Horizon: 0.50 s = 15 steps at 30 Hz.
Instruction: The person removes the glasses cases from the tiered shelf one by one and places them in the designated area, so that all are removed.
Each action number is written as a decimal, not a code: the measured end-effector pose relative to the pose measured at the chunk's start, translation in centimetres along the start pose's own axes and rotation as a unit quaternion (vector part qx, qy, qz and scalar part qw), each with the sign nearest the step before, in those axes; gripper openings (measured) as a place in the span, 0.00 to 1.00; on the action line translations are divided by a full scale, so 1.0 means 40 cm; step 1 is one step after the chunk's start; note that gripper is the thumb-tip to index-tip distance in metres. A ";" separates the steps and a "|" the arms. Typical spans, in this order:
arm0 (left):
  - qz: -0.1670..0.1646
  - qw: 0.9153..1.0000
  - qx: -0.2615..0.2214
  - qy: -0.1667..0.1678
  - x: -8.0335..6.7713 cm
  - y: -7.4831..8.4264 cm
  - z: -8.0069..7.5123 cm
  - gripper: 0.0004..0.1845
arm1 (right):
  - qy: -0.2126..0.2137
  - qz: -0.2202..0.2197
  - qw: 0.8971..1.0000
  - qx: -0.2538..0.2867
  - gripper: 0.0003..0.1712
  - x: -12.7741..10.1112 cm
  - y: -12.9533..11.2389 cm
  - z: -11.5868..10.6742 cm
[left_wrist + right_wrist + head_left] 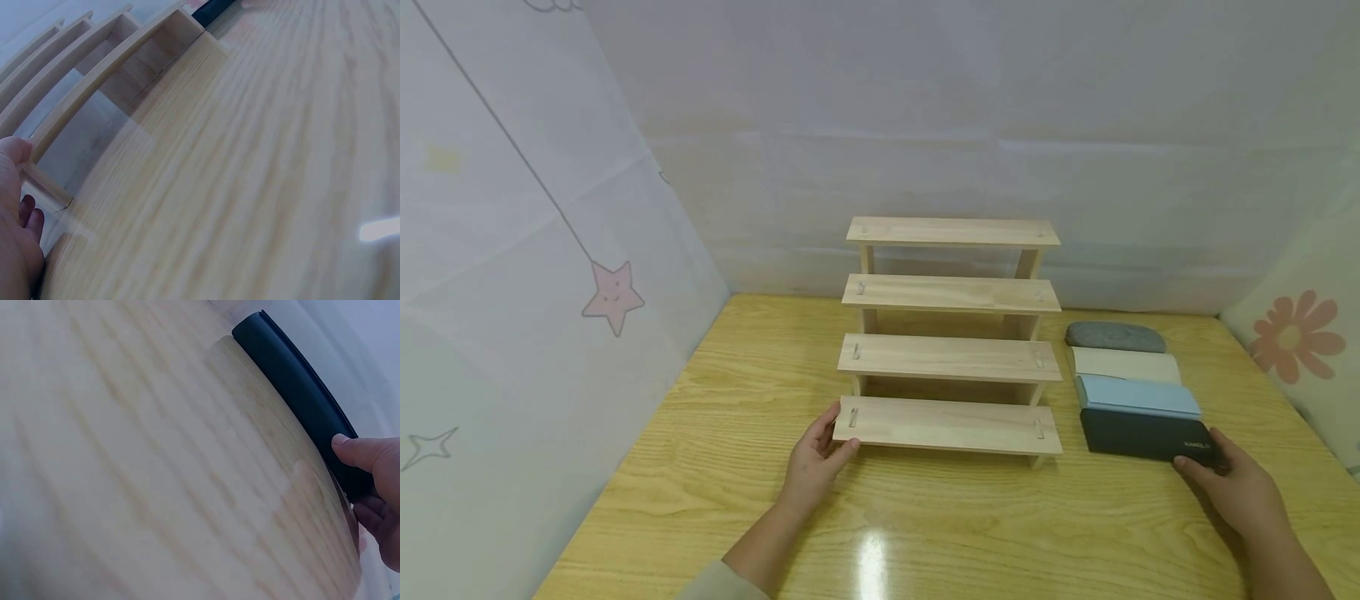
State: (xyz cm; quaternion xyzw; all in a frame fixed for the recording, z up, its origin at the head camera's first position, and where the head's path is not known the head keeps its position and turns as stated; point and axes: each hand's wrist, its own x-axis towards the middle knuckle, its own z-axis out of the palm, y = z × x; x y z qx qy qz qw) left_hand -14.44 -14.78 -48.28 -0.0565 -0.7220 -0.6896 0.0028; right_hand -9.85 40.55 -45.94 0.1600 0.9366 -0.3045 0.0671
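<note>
The only writing I can find is small pale lettering on the front of the black case [1146,435], near its right end, too small for me to read. There are four cases in a row to the right of the rack [950,333]: a grey one [1115,337] farthest from me, then a cream one [1124,365], a light blue one [1137,395], and the black one nearest. They lie side by side, each touching the next, on the table [715,467]. The rack is one piece of pale wood with four stepped shelves, each with a small slot near either end. My right hand [1243,487] holds the black case at its right end, thumb on the front face and fingers curled round the corner. My left hand [816,460] grips the left end of the lowest shelf, thumb on top and fingers under the edge. One sleeve cuff [718,583] shows at my left wrist.
</note>
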 end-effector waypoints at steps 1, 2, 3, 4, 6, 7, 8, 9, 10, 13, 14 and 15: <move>0.000 1.000 0.000 0.000 0.000 0.000 0.000 0.37 | 0.003 0.000 1.000 0.002 0.55 0.002 0.001 0.001; -0.001 1.000 -0.001 0.000 0.000 0.000 0.000 0.37 | 0.005 -0.001 1.000 0.003 0.55 0.004 0.003 0.002; -0.001 1.000 -0.001 0.000 0.000 0.000 0.000 0.37 | 0.008 -0.002 1.000 0.004 0.55 0.006 0.005 0.002; -0.002 1.000 -0.002 0.000 0.000 0.001 0.001 0.37 | 0.010 -0.003 1.000 0.005 0.55 0.007 0.007 0.003; -0.001 1.000 -0.004 -0.002 0.000 0.000 0.000 0.37 | 0.011 -0.006 1.000 0.008 0.55 0.009 0.010 0.004; -0.001 1.000 -0.004 -0.002 0.000 -0.001 0.000 0.37 | 0.009 -0.005 1.000 0.010 0.55 0.010 0.013 0.004; 0.000 1.000 -0.004 -0.002 0.000 -0.001 0.000 0.37 | 0.008 -0.004 1.000 0.012 0.55 0.010 0.014 0.005; 0.000 1.000 -0.004 -0.001 0.000 -0.002 0.000 0.37 | 0.007 -0.002 1.000 0.014 0.56 0.010 0.014 0.005; 0.000 1.000 -0.004 -0.001 0.000 -0.002 0.000 0.37 | 0.006 -0.002 1.000 0.016 0.56 0.009 0.014 0.005; -0.002 1.000 -0.001 0.000 0.002 -0.002 0.000 0.37 | 0.001 -0.004 1.000 0.031 0.57 0.006 0.012 0.002; -0.003 1.000 0.004 0.000 0.003 0.001 -0.001 0.37 | 0.002 -0.010 0.999 0.038 0.57 0.004 0.009 -0.001; -0.008 1.000 0.009 -0.003 0.003 0.007 -0.003 0.37 | 0.003 -0.016 0.999 0.038 0.56 0.004 0.007 -0.006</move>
